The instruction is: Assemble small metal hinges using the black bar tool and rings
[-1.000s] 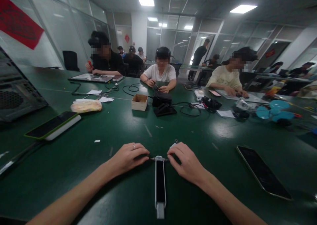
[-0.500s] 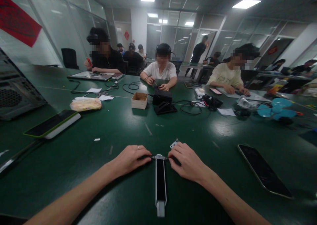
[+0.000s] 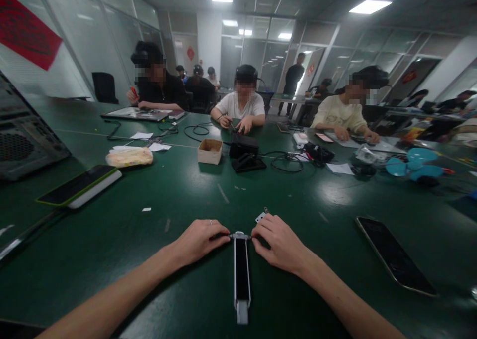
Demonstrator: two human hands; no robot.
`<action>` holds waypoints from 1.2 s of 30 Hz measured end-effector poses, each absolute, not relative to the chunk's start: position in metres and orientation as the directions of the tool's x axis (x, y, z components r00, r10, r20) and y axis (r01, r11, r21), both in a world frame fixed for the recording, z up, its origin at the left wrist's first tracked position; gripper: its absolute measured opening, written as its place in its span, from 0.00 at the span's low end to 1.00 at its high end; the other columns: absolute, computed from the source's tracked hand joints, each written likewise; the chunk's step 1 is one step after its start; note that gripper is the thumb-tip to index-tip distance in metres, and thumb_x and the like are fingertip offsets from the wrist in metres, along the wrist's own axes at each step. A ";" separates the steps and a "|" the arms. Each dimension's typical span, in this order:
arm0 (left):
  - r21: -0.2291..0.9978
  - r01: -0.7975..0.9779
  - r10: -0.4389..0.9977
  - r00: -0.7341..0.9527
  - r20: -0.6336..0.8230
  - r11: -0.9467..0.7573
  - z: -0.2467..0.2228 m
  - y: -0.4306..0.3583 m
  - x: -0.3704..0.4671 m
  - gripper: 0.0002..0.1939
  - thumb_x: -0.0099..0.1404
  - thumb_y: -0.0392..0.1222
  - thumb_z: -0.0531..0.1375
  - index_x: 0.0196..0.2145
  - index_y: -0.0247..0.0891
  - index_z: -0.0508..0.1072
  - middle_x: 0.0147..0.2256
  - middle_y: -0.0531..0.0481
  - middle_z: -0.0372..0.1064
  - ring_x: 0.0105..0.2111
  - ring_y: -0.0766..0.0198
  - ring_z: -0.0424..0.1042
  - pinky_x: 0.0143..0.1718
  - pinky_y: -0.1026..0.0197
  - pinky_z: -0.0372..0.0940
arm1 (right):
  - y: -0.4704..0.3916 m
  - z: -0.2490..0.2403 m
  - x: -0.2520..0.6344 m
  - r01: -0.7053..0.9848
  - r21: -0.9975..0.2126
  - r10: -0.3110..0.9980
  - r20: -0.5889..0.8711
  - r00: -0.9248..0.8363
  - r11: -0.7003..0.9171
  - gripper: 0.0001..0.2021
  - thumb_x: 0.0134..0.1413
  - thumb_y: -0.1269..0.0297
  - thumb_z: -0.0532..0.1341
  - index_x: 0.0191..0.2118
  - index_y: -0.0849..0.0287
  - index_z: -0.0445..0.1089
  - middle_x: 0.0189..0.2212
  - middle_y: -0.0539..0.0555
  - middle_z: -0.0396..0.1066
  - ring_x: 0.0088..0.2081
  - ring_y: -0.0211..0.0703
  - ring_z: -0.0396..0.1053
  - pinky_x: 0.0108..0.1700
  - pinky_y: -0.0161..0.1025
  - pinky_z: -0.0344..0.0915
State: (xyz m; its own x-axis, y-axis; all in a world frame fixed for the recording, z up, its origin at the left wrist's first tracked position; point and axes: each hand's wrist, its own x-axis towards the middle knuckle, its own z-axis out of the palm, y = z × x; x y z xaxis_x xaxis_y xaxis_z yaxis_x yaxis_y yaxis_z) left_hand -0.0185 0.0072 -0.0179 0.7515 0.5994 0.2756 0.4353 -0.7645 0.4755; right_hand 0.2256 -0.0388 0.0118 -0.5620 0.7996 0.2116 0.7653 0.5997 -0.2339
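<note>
A long narrow device (image 3: 241,274) with a black face and white edges lies on the green table (image 3: 179,294), its far end pointing away from me. Across that far end is a small grey crosspiece (image 3: 240,235). My left hand (image 3: 199,240) pinches the crosspiece's left end between thumb and fingertips. At its right end, my right hand (image 3: 278,242) pinches in the same way. A small pale plate with dark holes (image 3: 261,216) shows just beyond the right fingers, partly hidden by them.
A phone (image 3: 395,254) lies to the right. On the left are a green-edged device (image 3: 76,185) and a computer case (image 3: 26,135). Farther off stand a small open box (image 3: 209,151) and a black device (image 3: 244,146), with cables; three people sit across the table.
Both hands stay on the crosspiece, with only a slight shift of the left hand to the right. Across the table, the middle person's hand has moved, and a standing person in the background has turned.
</note>
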 end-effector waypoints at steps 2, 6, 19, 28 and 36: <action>0.477 0.438 0.601 0.752 0.270 -0.762 -0.019 0.007 -0.018 0.08 0.68 0.40 0.56 0.41 0.35 0.73 0.34 0.48 0.73 0.32 0.65 0.72 0.34 0.66 0.65 | -0.039 0.012 0.225 0.761 -0.228 0.793 0.216 -0.569 0.608 0.05 0.55 0.72 0.56 0.34 0.60 0.69 0.32 0.55 0.69 0.35 0.43 0.64 0.37 0.40 0.59; 0.493 0.438 0.607 0.751 0.258 -0.752 -0.014 0.005 -0.016 0.08 0.68 0.39 0.55 0.42 0.35 0.73 0.35 0.48 0.73 0.33 0.65 0.72 0.34 0.66 0.66 | -0.034 0.017 0.237 0.774 -0.235 0.808 0.226 -0.544 0.588 0.06 0.57 0.70 0.55 0.36 0.60 0.70 0.34 0.55 0.70 0.36 0.43 0.64 0.38 0.41 0.60; 0.504 0.456 0.624 0.747 0.231 -0.733 -0.019 0.008 -0.016 0.09 0.67 0.39 0.55 0.43 0.37 0.73 0.36 0.49 0.73 0.34 0.64 0.73 0.35 0.65 0.67 | 0.006 0.006 0.290 0.896 -0.151 0.902 0.181 -0.391 0.419 0.11 0.60 0.69 0.55 0.47 0.56 0.70 0.41 0.56 0.70 0.42 0.46 0.64 0.43 0.43 0.62; 0.502 0.475 0.634 0.746 0.206 -0.723 -0.019 0.007 -0.018 0.11 0.65 0.38 0.58 0.45 0.38 0.71 0.38 0.49 0.72 0.35 0.64 0.72 0.34 0.65 0.66 | 0.019 0.002 0.283 0.900 -0.186 0.919 0.079 -0.385 0.393 0.10 0.61 0.66 0.55 0.45 0.55 0.72 0.41 0.56 0.69 0.43 0.46 0.64 0.46 0.44 0.61; 0.473 0.514 0.647 0.743 0.171 -0.715 -0.005 0.003 -0.014 0.11 0.64 0.36 0.60 0.45 0.35 0.71 0.38 0.48 0.72 0.34 0.63 0.72 0.34 0.65 0.66 | 0.022 -0.001 0.286 0.920 -0.214 0.944 0.064 -0.323 0.329 0.08 0.61 0.68 0.55 0.38 0.60 0.72 0.39 0.56 0.70 0.42 0.44 0.65 0.45 0.41 0.63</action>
